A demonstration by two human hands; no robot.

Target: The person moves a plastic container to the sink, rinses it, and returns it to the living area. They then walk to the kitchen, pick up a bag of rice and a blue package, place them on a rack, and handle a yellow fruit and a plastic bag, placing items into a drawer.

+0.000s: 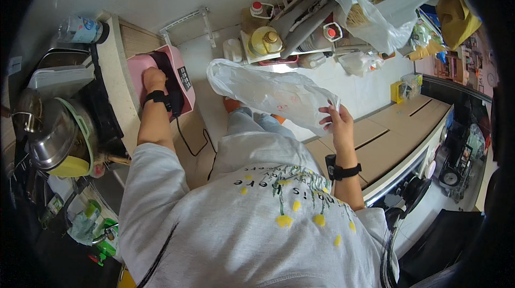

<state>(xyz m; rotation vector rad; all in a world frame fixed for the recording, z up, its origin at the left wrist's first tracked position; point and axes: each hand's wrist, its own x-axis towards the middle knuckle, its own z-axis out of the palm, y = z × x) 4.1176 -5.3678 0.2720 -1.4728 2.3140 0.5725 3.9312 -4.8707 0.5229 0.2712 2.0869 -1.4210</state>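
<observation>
My right hand [337, 119] grips one end of a thin, translucent white plastic bag [269, 92]. The bag stretches leftward above my legs and looks mostly flat. At the left, my left hand [154, 80] is curled at a pink plastic bin [172, 52] with a dark interior. The bin sits against the front of the counter [116, 74] and carries a black panel with writing. Whether the curled fingers hold anything is hidden from this angle.
Oil jugs [265, 42] stand on a low rack ahead. A larger plastic bag [376, 14] hangs at the upper right. Metal bowls [52, 139] crowd the left counter. Beige drawer fronts [370, 135] and black stove knobs [416, 191] lie to my right. A black cord [193, 153] dangles near my left arm.
</observation>
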